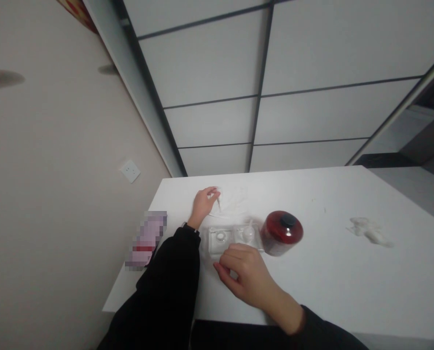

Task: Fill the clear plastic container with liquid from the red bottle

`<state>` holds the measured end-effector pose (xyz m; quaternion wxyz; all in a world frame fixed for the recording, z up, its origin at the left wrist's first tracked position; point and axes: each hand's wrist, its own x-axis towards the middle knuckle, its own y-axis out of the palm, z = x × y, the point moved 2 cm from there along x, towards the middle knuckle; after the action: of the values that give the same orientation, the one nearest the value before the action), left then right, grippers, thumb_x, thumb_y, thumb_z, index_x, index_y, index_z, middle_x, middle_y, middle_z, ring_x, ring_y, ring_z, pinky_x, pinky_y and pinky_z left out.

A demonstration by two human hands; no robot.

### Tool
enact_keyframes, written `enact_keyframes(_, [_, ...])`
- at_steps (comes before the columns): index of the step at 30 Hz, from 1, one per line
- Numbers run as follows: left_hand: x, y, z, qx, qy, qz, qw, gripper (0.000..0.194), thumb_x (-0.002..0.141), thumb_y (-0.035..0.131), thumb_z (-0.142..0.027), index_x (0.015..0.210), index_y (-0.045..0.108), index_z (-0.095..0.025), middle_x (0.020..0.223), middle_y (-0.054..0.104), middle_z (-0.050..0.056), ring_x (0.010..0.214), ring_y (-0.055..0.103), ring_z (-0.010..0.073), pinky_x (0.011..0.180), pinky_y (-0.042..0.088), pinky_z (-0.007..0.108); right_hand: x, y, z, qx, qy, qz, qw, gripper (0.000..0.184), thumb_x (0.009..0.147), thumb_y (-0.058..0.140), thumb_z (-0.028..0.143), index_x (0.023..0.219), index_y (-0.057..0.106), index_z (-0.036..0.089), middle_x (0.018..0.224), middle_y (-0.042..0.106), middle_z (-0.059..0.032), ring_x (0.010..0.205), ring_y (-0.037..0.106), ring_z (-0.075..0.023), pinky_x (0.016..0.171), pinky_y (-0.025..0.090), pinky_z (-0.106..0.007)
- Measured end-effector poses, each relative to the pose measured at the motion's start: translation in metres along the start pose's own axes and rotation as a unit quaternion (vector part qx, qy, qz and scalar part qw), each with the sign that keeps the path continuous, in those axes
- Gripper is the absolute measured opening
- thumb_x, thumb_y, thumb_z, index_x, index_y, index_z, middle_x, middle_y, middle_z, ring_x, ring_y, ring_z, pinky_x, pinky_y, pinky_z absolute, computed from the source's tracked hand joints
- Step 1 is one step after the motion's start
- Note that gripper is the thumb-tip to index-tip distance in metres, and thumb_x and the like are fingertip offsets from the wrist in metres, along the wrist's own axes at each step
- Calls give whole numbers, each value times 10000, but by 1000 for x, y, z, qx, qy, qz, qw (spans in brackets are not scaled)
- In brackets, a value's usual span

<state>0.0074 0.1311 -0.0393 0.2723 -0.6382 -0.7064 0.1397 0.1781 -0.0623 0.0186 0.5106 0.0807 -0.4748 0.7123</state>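
My left hand (203,201) is at the far left part of the white table, with thumb and fingers pinched on a thin, see-through piece (218,202) whose kind I cannot make out. Around it a clear, film-like sheet (234,199) seems to lie on the table. Nearer to me, my right hand (249,273) hangs in front of a clear plastic tray (210,243) and covers part of its near edge. Its fingers are curled in toward the thumb, and anything between them is hidden. Small round, pale items (221,236) show in the tray's compartments.
Just right of the tray stands a dark red bottle (281,234) with a black cap. A crumpled whitish wad (369,230) lies farther right on the table (333,282). A pink, blurred-out item (147,239) rests at the left edge, by the wall. Panelled doors rise behind the table.
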Motion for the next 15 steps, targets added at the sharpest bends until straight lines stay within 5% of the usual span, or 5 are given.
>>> enact_keyframes(6, [1, -1, -7, 18, 8, -33, 999, 282, 872, 743, -184, 1153, 758, -160, 1086, 783, 112, 945, 712, 245, 984, 568, 439, 1, 2, -3, -8, 0, 1, 1000, 377, 1026, 515, 187, 649, 500, 198, 595, 563, 13, 583, 465, -120, 611, 263, -289])
enact_keyframes(11, [-26, -29, -54, 6, 77, -71, 995, 351, 938, 665, -234, 1286, 683, -191, 1333, 669, 114, 1271, 605, 241, 1181, 441, 434, 2, 0, -2, -2, -10, -9, 1000, 381, 1012, 515, 184, 633, 483, 203, 583, 560, 16, 568, 460, -122, 597, 272, -295])
enact_keyframes(15, [-72, -42, -100, -95, 192, 231, 949, 292, 1003, 603, -402, 1199, 718, -220, 1264, 721, 81, 1213, 664, 230, 1127, 493, 407, 2, -4, -2, 36, 6, -1, 999, 370, 949, 547, 158, 597, 447, 216, 541, 528, 34, 538, 452, -126, 572, 287, -305])
